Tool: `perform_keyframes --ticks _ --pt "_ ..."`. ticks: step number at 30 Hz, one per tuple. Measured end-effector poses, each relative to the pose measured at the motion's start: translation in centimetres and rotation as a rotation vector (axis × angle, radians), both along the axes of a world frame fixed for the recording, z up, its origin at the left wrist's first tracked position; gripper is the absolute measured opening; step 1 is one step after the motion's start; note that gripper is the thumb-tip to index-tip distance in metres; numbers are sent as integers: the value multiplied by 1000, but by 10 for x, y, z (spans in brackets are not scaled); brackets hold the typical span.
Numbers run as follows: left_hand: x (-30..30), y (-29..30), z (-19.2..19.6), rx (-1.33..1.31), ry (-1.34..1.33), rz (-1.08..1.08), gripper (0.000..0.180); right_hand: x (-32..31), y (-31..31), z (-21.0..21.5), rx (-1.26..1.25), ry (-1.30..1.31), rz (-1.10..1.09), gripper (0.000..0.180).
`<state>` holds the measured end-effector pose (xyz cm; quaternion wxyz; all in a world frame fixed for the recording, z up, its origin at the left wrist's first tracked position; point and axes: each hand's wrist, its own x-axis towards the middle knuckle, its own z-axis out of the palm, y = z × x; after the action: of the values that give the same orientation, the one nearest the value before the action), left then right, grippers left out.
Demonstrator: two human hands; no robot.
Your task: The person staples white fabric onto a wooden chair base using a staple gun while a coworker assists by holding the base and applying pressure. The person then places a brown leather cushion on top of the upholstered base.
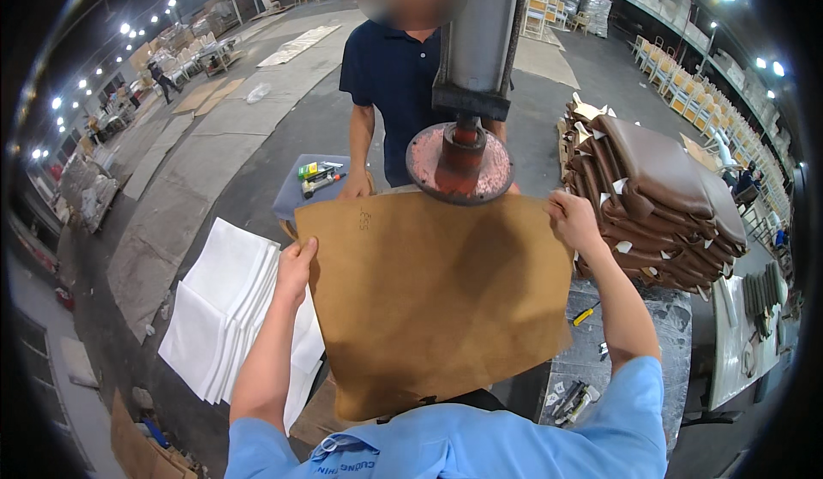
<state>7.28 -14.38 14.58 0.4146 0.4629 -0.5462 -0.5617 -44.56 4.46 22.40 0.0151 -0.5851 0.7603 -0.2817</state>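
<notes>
A wide brown panel [429, 299], stiff-looking with slanted sides and a dark mark near its far left corner, lies spread in front of my body. My left hand [294, 269] grips its left edge, thumb on top. At the far right corner, my right hand [573, 222] is closed around the edge. Above the panel's far edge hangs a round press plate [420, 155] with a pinkish, worn top, on a thick grey cylinder [485, 33]. A gap between plate and panel cannot be made out. Across from me, a co-worker's hand [356, 186] is at the panel's far left edge.
White folded sheets [227, 299] are stacked on the left. Brown upholstered covers [660, 187] make a tall pile on the right. A dark worktable [660, 325] holds a yellow-handled tool [585, 315] and other small tools. Behind the panel, a blue-grey stool [300, 198] carries more tools.
</notes>
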Motion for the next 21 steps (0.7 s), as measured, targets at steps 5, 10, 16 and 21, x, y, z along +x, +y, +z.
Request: perform_keyframes --ticks 5,10,16,21 --pt "-24 -71 -24 146 -30 34 36 -20 -99 -23 -33 89 53 13" --pt "-36 -109 -43 137 -90 103 36 -29 -157 -44 -29 169 -43 29" --pt "23 13 -89 122 -377 160 58 -48 -64 -107 -150 -103 -150 54" --pt "56 169 -131 527 -210 142 51 -15 109 -169 312 -663 -446 42"
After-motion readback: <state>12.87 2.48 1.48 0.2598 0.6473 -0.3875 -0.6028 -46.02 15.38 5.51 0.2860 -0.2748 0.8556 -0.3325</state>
